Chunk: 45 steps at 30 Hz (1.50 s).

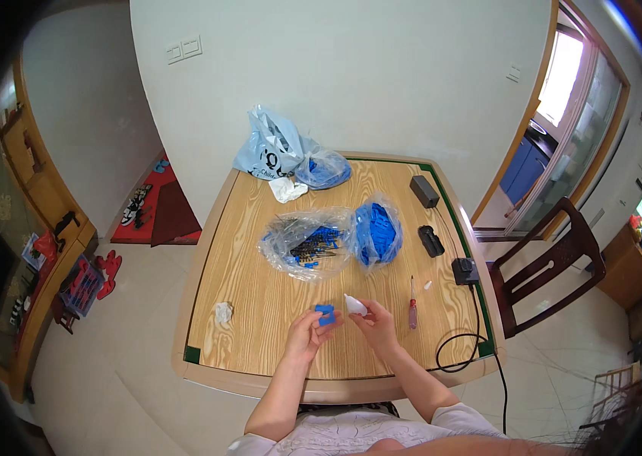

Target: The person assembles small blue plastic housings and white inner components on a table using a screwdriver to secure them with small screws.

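Near the front of the wooden table (pixel 260 334), my left hand (pixel 306 333) grips a small blue plastic piece (pixel 325 315) between thumb and fingers. Just right of it, my right hand (pixel 376 322) is closed on a crumpled white tissue (pixel 354 305), its tip pointing up toward the far side. The two hands are close but apart. Beyond them lies an open clear plastic bag (pixel 279 258) with dark screw-like parts (pixel 313 247) and blue pieces. A second clear bag, full of blue plastic parts (pixel 378 234), adjoins it on the right.
A screwdriver (pixel 413 311) lies right of my hands. Farther right are a black box (pixel 424 191), a black tray-like holder (pixel 431 241) and a black adapter (pixel 464 271) with a looping cable (pixel 442 357). Bags (pixel 268 144) stand at the back; crumpled tissue (pixel 224 312) lies left. A chair (pixel 549 266) stands right.
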Each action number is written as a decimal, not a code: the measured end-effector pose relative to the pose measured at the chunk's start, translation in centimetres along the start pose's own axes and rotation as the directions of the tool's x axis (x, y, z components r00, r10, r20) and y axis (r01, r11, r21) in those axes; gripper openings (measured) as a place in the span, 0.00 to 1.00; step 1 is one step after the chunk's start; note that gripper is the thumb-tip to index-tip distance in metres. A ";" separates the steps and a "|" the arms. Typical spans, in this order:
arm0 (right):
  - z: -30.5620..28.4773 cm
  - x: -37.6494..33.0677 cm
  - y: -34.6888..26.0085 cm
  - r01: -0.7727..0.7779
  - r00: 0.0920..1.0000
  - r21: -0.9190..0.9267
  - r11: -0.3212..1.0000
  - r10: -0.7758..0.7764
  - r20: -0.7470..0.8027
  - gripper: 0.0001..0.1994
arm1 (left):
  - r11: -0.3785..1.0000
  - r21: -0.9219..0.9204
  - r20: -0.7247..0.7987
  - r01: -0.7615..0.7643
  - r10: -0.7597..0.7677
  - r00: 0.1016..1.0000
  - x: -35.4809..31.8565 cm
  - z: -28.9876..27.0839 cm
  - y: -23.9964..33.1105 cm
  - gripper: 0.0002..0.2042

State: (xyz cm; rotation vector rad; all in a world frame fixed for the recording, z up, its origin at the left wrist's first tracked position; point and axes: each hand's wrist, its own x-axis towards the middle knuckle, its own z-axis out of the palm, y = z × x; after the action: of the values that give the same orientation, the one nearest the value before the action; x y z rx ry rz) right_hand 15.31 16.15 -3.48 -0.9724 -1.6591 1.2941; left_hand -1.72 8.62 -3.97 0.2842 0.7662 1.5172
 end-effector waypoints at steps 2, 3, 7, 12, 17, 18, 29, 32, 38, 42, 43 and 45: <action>-0.6 -0.1 -1.0 0.193 0.981 -0.179 0.965 -0.189 0.041 0.15 | 1.000 0.019 0.029 0.012 -0.012 1.000 0.1 0.2 0.2 0.14; -0.8 -0.1 -1.4 0.194 0.981 -0.179 0.965 -0.189 0.041 0.15 | 1.000 0.010 0.026 0.007 -0.007 1.000 0.1 0.4 0.2 0.13; -1.5 -0.1 -2.3 0.296 0.955 -0.278 0.914 -0.281 0.091 0.15 | 1.000 0.012 0.064 -0.018 0.018 0.998 0.3 0.2 0.1 0.12; -2.0 -0.1 -1.4 0.245 0.969 -0.255 0.935 -0.229 0.092 0.15 | 0.998 0.007 -0.027 -0.063 0.063 0.998 -0.4 2.2 -0.2 0.11; 0.4 0.1 -0.5 0.107 0.994 -0.055 0.993 -0.105 0.029 0.13 | 0.980 0.121 -0.110 -0.158 0.171 0.979 -0.1 1.9 -1.5 0.10; 1.1 0.3 -0.6 0.104 0.994 -0.051 0.993 -0.103 0.032 0.13 | 0.975 0.161 -0.098 -0.155 0.172 0.980 -0.1 1.6 -1.5 0.10; 6.1 1.4 -1.6 -0.035 0.980 0.358 0.933 -0.038 0.195 0.12 | 0.973 0.222 -0.091 -0.055 0.077 0.993 -3.3 0.0 2.2 0.13; 6.3 1.1 -1.0 -0.046 0.976 0.332 0.942 -0.029 0.217 0.11 | 0.986 0.159 -0.045 0.047 -0.041 0.998 -4.0 -0.5 2.7 0.17; 6.8 0.6 -0.6 0.051 0.982 0.360 0.931 -0.113 0.153 0.12 | 0.994 -0.047 0.113 0.096 -0.090 0.990 -3.6 -3.5 1.2 0.16; 4.8 0.8 -0.8 0.171 0.978 0.184 0.968 -0.189 0.085 0.12 | 0.961 -0.263 0.117 0.088 -0.059 0.991 -3.2 -3.1 0.8 0.15; 4.2 0.7 -1.1 0.198 0.973 0.079 0.977 -0.206 0.103 0.13 | 0.945 -0.320 0.090 0.070 -0.043 0.995 -3.1 -3.0 0.7 0.15; 3.1 0.6 -2.0 0.224 0.968 -0.028 0.974 -0.219 0.124 0.14 | 0.925 -0.373 0.085 0.070 -0.041 0.995 -3.0 -2.5 0.6 0.15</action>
State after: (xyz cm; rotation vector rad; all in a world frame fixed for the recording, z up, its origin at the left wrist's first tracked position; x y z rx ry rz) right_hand 12.01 15.23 -1.89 -0.7203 -1.8368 1.1900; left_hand -3.37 5.11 -4.69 0.0314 0.4061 1.5544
